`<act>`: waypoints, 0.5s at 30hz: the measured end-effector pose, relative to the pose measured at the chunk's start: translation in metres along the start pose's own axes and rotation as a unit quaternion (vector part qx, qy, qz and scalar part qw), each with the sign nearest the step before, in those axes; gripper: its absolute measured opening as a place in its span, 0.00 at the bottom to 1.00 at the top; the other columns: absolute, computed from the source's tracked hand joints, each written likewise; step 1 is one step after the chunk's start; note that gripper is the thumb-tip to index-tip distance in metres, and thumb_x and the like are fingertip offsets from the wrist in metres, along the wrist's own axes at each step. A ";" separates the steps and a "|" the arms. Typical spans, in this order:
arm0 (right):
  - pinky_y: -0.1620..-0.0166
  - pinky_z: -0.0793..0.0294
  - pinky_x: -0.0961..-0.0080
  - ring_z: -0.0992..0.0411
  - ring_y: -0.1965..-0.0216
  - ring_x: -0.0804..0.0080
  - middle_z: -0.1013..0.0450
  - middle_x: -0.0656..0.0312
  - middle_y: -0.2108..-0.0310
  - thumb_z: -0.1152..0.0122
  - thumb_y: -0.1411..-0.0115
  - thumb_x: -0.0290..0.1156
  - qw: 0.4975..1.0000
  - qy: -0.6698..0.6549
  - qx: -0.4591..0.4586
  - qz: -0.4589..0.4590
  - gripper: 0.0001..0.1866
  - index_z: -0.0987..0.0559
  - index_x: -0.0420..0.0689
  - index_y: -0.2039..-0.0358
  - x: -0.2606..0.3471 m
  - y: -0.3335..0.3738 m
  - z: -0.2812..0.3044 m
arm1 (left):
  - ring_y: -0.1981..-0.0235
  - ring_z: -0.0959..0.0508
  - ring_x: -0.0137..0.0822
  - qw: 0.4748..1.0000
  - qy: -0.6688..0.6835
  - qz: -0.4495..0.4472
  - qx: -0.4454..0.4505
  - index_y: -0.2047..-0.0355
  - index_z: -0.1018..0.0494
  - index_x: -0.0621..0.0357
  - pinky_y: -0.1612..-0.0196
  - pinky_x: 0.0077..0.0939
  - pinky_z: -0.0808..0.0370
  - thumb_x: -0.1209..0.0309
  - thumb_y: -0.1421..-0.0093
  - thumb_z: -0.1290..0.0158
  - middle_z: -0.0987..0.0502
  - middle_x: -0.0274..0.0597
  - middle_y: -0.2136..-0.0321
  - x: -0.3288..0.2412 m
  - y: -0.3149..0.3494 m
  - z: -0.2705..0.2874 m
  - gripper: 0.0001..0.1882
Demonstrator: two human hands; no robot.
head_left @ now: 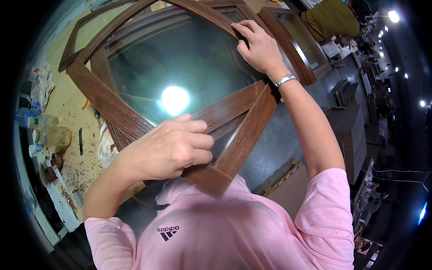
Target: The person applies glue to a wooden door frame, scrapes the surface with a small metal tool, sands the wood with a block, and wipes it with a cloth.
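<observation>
A brown wooden window frame (108, 99) with glass lies tilted across the middle, one corner close to my chest. My left hand (173, 146) is closed, its knuckles up and fingers curled over the frame's near rail; its fingertips are hidden. At the far right side, my right hand (260, 48) bends its fingers and thumb over the frame's edge. Underneath lies another brown frame, partly covered. The glass pane (148, 58) mirrors a bright lamp.
Plastic bottles (56, 136) stand along the left side of the stained worktable (92, 153), near crumpled cloths. More glazed brown frames (292, 40) lean at the far right. Beyond them is a person in olive clothing (330, 20). Stacked boards (351, 130) stand on the right.
</observation>
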State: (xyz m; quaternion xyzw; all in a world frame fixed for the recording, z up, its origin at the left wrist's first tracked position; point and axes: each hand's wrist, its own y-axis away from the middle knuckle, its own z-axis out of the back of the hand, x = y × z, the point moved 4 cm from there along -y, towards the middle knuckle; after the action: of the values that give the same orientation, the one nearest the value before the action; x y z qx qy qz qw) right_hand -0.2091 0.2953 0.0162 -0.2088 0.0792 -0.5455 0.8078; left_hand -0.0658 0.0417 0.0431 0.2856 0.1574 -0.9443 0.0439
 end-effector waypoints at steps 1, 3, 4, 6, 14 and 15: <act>0.48 0.20 0.59 0.24 0.49 0.58 0.26 0.63 0.45 0.46 0.40 0.32 1.000 0.005 0.003 -0.001 0.23 0.21 0.51 0.43 -0.002 0.001 0.000 | 0.66 0.28 0.38 1.000 0.000 0.000 -0.017 0.66 0.19 0.56 0.64 0.33 0.35 0.76 0.59 0.38 0.28 0.33 0.72 0.002 0.000 0.000 0.16; 0.50 0.20 0.59 0.23 0.51 0.57 0.27 0.64 0.44 0.46 0.39 0.32 1.000 0.011 0.005 -0.003 0.24 0.22 0.52 0.42 -0.005 0.003 -0.001 | 0.66 0.28 0.38 0.999 -0.003 0.002 -0.048 0.66 0.19 0.55 0.64 0.33 0.35 0.76 0.59 0.38 0.28 0.33 0.72 0.005 0.002 0.001 0.16; 0.50 0.20 0.59 0.23 0.51 0.57 0.27 0.64 0.44 0.46 0.39 0.32 1.000 0.011 0.000 0.004 0.24 0.23 0.52 0.42 -0.006 0.002 -0.002 | 0.66 0.28 0.38 0.999 -0.005 0.004 -0.040 0.66 0.19 0.55 0.63 0.33 0.35 0.76 0.59 0.38 0.28 0.33 0.72 0.005 0.003 0.002 0.16; 0.50 0.20 0.59 0.23 0.51 0.57 0.27 0.64 0.44 0.46 0.39 0.33 1.000 0.009 -0.006 0.015 0.24 0.23 0.52 0.41 -0.005 0.001 -0.001 | 0.66 0.28 0.39 1.000 -0.005 0.008 -0.022 0.66 0.19 0.55 0.63 0.34 0.34 0.76 0.59 0.38 0.28 0.34 0.72 0.003 0.005 0.000 0.15; 0.50 0.20 0.60 0.23 0.51 0.57 0.27 0.64 0.44 0.46 0.40 0.33 1.000 0.008 0.000 0.007 0.24 0.23 0.51 0.42 -0.005 0.001 -0.001 | 0.66 0.27 0.39 0.998 0.000 0.022 -0.060 0.67 0.19 0.56 0.62 0.35 0.31 0.77 0.57 0.39 0.28 0.35 0.72 0.004 0.005 0.000 0.13; 0.49 0.20 0.60 0.23 0.51 0.57 0.27 0.64 0.44 0.46 0.40 0.33 1.000 0.010 -0.004 0.012 0.24 0.23 0.51 0.42 -0.005 0.002 -0.002 | 0.66 0.27 0.39 0.998 0.003 0.015 -0.053 0.67 0.19 0.56 0.62 0.35 0.31 0.77 0.57 0.39 0.28 0.35 0.72 0.002 0.006 0.000 0.13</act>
State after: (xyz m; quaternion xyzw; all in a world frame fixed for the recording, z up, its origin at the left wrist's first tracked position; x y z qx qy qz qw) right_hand -0.2103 0.3003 0.0136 -0.2053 0.0923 -0.5377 0.8125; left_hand -0.0667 0.0363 0.0404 0.2879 0.2027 -0.9331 0.0728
